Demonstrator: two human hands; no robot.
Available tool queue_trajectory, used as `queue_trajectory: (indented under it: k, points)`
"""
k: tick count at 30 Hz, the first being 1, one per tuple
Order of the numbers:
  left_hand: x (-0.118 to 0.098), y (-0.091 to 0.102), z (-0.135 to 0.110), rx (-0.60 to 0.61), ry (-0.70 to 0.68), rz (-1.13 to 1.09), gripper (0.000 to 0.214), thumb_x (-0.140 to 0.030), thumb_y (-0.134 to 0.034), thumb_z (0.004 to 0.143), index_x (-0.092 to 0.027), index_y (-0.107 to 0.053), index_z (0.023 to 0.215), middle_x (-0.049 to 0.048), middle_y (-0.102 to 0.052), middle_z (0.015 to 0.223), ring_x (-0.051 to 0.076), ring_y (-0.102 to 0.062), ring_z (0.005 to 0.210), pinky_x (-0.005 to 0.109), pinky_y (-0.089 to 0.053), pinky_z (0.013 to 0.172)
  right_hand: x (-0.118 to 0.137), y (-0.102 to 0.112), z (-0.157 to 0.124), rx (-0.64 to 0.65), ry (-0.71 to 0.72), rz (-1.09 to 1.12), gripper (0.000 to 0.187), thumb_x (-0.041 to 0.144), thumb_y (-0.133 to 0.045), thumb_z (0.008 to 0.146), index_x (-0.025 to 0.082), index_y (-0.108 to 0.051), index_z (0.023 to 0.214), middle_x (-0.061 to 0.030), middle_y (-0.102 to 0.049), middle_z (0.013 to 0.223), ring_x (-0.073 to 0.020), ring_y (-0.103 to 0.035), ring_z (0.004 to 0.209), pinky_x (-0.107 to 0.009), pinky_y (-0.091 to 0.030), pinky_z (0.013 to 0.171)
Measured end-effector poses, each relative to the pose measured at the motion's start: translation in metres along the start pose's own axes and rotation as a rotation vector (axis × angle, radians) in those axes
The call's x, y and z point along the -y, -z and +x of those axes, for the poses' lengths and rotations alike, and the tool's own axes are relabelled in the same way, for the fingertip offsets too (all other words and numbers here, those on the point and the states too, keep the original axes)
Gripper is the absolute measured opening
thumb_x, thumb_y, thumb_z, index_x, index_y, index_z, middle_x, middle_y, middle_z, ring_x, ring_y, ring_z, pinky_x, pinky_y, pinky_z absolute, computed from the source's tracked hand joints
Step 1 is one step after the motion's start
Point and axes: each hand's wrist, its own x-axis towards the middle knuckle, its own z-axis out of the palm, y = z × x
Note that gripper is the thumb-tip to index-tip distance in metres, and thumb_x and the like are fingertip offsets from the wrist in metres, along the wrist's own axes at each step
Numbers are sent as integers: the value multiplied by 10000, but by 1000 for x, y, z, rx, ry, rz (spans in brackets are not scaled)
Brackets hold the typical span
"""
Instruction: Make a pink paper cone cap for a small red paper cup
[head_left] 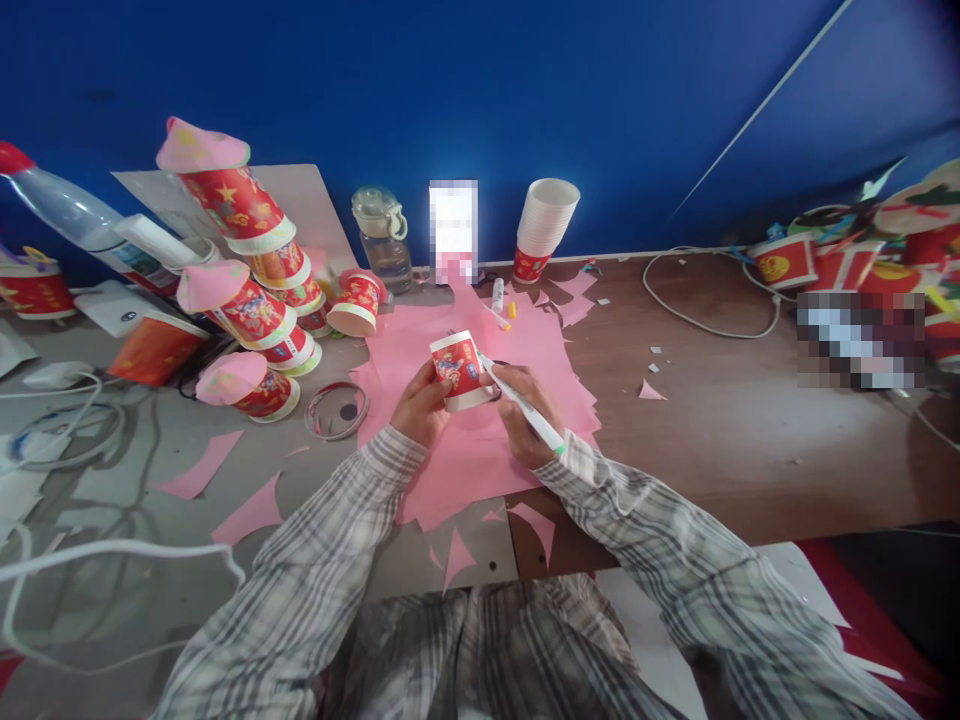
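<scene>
My left hand (421, 405) is closed on the left side of a red and white paper cup (463, 368), thumb across its printed wall. The cup is held up over pink paper sheets (442, 470). In my right hand (529, 412) is a white marker pen (534, 415) with a green end, its tip at the cup's right side near the rim. Whether the tip touches the cup I cannot tell. Beyond my hands, a small white glue-like tube (498, 293) and a yellow cap (512, 310) lie on the pink paper.
Stacked red cups with pink cone tops (259, 225) stand at left, near a water bottle (382, 240). Nested paper cups (546, 225) stand by the blue wall, beside a lit phone screen (452, 225). A tape roll (337, 411), pink scraps (251, 510) and a cable (705, 325) lie about.
</scene>
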Motion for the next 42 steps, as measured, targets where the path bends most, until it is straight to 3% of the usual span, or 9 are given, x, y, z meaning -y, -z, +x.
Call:
queue_trajectory:
  k: [4, 8, 14, 19, 27, 31, 33, 36, 42]
  points:
    - [-5, 0, 1, 14, 47, -74, 397, -243, -598, 598, -149, -542, 980, 82, -630, 968, 262, -565, 953, 443, -410, 879, 2, -1, 0, -16, 5, 4, 410, 568, -699, 1096, 291, -822, 1373, -87, -879, 967, -311, -842, 837, -535, -775, 769]
    - [-7, 0, 2, 12, 69, -105, 372, -219, -565, 589, -152, -552, 954, 66, -631, 936, 239, -567, 923, 425, -414, 874, 7, -2, -2, -18, -9, 22, 358, 484, -709, 1108, 305, -778, 1411, -48, -877, 932, -267, -837, 750, -485, -774, 748]
    - [-6, 3, 3, 4, 85, -114, 364, -230, -517, 617, -166, -545, 974, 63, -620, 943, 250, -550, 969, 445, -391, 900, 6, 0, -1, 49, -1, 103, 311, 517, -798, 1057, 295, -792, 1276, -27, -838, 836, -302, -901, 876, -563, -809, 932]
    - [-6, 3, 3, 48, 68, -97, 379, -256, -521, 618, -169, -539, 986, 77, -618, 971, 285, -531, 1028, 481, -390, 903, 5, 1, 2, 63, 75, 75, 263, 478, -789, 1044, 312, -841, 1241, -74, -873, 920, -355, -928, 1013, -579, -809, 894]
    - [-11, 6, 2, -40, 151, -158, 362, -209, -496, 614, -166, -571, 966, 60, -649, 903, 282, -544, 1005, 489, -407, 900, 10, 6, 7, 86, 133, 51, 364, 583, -743, 1070, 301, -916, 1223, -120, -909, 1007, -351, -915, 941, -580, -824, 837]
    - [-13, 6, 1, -87, 180, -160, 341, -371, -491, 703, -161, -577, 957, 84, -642, 953, 300, -524, 1045, 495, -418, 878, 11, 1, 4, 161, 132, 99, 328, 623, -778, 1027, 348, -920, 1136, -76, -879, 939, -344, -911, 874, -675, -839, 960]
    - [-14, 4, -1, -27, 188, -124, 512, -552, -453, 721, -137, -559, 1000, 123, -627, 994, 322, -525, 1041, 498, -426, 851, 13, -2, 2, 240, 156, 109, 326, 652, -813, 999, 357, -922, 1085, -60, -855, 917, -340, -912, 866, -696, -832, 1024]
    - [-14, 0, -5, 45, 223, -96, 713, -712, -417, 655, -115, -548, 1022, 151, -632, 952, 333, -555, 984, 478, -442, 823, 18, -4, 1, 304, 256, 165, 280, 589, -830, 1027, 386, -928, 1192, -32, -855, 946, -294, -911, 851, -654, -829, 1089]
    - [-7, 2, -1, -5, 237, -132, 750, -718, -429, 643, -94, -547, 1042, 152, -645, 938, 304, -573, 966, 438, -436, 863, 27, -4, 12, 140, 361, 151, 422, 478, -809, 1074, 280, -865, 1442, -77, -886, 1044, -307, -944, 1007, -586, -838, 1065]
